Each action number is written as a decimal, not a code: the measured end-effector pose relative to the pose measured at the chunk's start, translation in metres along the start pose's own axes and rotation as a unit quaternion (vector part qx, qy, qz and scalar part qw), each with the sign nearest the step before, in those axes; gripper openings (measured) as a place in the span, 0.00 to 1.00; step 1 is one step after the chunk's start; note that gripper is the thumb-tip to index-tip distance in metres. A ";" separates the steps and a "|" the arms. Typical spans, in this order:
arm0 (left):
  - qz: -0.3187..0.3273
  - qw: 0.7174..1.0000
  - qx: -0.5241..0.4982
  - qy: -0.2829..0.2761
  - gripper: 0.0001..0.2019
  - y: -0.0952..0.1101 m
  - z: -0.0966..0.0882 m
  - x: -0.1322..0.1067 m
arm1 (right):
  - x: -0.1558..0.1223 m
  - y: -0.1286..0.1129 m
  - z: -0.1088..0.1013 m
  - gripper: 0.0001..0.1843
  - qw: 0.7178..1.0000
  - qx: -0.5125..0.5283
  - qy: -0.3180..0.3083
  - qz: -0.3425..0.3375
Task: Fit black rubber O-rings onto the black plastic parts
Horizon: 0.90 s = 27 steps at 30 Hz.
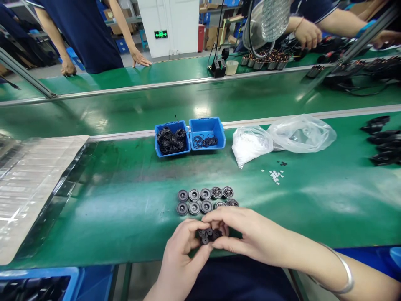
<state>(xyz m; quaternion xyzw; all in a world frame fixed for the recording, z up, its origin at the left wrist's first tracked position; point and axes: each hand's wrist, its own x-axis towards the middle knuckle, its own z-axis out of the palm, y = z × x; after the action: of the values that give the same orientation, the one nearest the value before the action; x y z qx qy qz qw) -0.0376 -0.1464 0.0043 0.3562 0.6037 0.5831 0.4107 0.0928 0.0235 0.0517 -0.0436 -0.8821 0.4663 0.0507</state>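
Close to the table's front edge, my left hand (185,251) and my right hand (242,230) are curled together around a cluster of small black cylindrical parts (206,236). Fingers of both hands press on the cluster, partly hiding it. Just beyond my fingertips lie two rows of round black parts (194,195). Those on the left show a flat face with a central hole, and the ones on the right show curved vanes. My right fingers cover part of the nearer row.
Blue bins hold black cable coils (172,141) and black rings (206,141). Plastic bags (252,144) lie right of them, near small white pieces (275,176). A lined carton (40,179) stands left; black parts (387,142) lie right. Co-workers' hands (139,56) are across the line.
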 end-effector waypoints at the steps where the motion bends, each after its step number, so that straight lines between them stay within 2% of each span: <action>1: -0.024 0.999 -0.030 0.013 0.10 0.003 0.000 0.000 | 0.003 -0.001 -0.006 0.16 1.000 0.010 0.009 -0.003; 4: -0.080 0.992 -0.086 0.051 0.11 0.011 0.000 0.002 | 0.016 0.004 -0.022 0.08 0.997 -0.007 0.075 -0.035; 6: -0.094 0.988 -0.102 0.061 0.12 0.015 0.000 0.002 | 0.027 0.012 -0.029 0.06 0.993 -0.053 0.100 -0.042; 10: -0.102 0.987 -0.109 0.055 0.15 0.016 0.000 0.001 | 0.044 0.028 -0.028 0.10 0.990 -0.122 0.061 -0.031; 14: -0.095 0.988 -0.111 0.044 0.15 0.014 -0.001 0.001 | 0.049 0.035 -0.020 0.15 0.989 -0.140 0.029 -0.039; 20: -0.099 0.987 -0.115 0.050 0.14 0.013 -0.004 0.004 | 0.050 0.036 -0.021 0.15 0.988 -0.149 0.026 -0.037; 27: -0.114 0.980 -0.138 0.091 0.12 0.016 -0.005 0.007 | 0.050 0.039 -0.022 0.10 0.984 -0.165 0.048 -0.044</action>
<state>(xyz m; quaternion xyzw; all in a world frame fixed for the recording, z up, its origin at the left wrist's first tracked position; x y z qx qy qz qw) -0.0457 -0.1408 0.0194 0.1703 0.5889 0.6404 0.4627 0.0474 0.0695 0.0340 -0.0353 -0.9446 0.3088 0.1058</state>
